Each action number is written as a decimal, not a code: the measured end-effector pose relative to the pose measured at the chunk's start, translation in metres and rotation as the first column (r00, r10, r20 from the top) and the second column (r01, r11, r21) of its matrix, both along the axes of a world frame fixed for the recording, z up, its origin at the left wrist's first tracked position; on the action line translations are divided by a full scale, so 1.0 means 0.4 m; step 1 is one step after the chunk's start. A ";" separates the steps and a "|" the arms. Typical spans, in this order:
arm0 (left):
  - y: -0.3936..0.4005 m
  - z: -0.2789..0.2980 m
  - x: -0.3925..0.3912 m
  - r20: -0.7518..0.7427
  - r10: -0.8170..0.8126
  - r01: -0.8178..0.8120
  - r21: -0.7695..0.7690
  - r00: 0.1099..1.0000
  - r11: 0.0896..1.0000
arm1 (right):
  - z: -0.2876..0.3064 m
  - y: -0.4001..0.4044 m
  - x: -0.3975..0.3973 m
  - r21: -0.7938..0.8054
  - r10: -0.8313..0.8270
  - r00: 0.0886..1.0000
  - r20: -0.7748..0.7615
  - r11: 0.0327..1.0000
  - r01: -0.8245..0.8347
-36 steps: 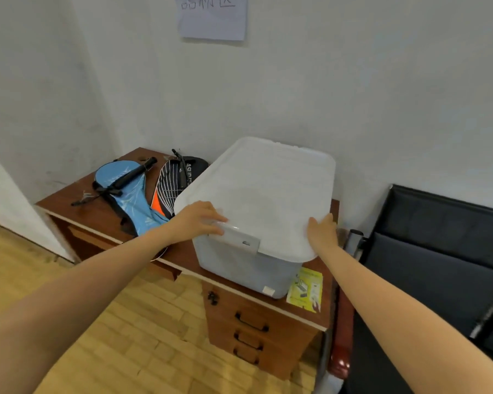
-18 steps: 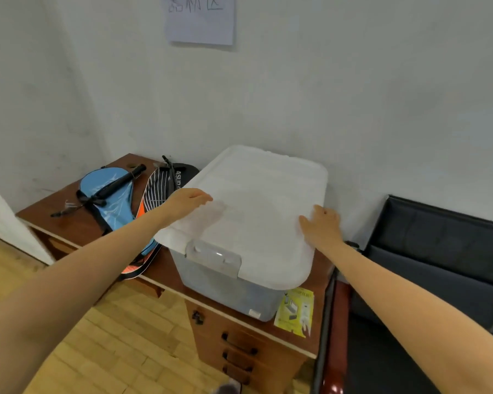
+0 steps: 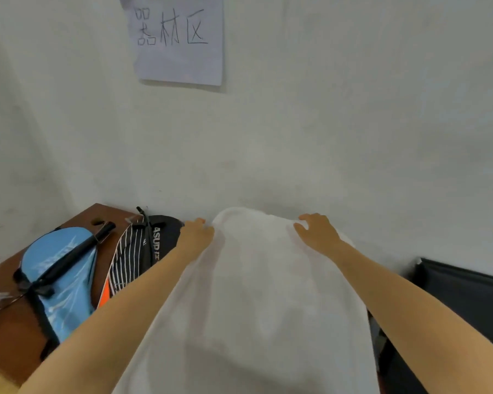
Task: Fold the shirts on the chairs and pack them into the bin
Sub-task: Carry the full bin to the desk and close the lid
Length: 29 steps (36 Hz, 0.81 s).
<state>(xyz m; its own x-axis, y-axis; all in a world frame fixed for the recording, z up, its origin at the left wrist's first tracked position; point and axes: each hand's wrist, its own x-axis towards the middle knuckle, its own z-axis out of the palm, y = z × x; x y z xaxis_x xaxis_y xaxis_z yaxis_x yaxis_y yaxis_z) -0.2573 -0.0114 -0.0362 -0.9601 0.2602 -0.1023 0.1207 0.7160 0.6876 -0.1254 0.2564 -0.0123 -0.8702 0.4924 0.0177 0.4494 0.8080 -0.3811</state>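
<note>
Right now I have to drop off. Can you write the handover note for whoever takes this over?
Left hand: at the far left corner of the bin lid, fingers curled over its edge.
Right hand: flat on the lid near its far right edge, fingers spread.
The lid fills the lower middle of the head view and hides the bin body. Whether it is seated or lifted cannot be told.
Racket covers lie on the desk to the left; a black chair stands to the right.
No shirts in view, so how much folding and packing is done cannot be told.
Left: confirm the shirts are packed and the lid is seated.
</note>
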 end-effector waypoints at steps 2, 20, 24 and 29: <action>0.031 -0.012 -0.016 0.012 0.004 -0.005 0.110 1.000 0.994 | -0.004 0.018 -0.052 0.020 0.010 0.997 0.076 1.000 -0.012; 0.088 -0.099 -0.146 0.091 -0.063 0.063 -0.003 0.994 0.998 | -0.095 0.126 -0.245 -0.071 0.059 0.994 0.088 0.996 -0.053; 0.088 -0.095 -0.143 0.075 -0.062 0.062 0.000 0.995 0.998 | -0.097 0.108 -0.231 -0.078 0.067 0.993 0.097 0.995 -0.059; 0.085 -0.089 -0.131 0.073 -0.059 0.058 0.009 0.996 0.998 | -0.096 0.096 -0.222 -0.047 0.059 0.993 0.101 0.997 -0.054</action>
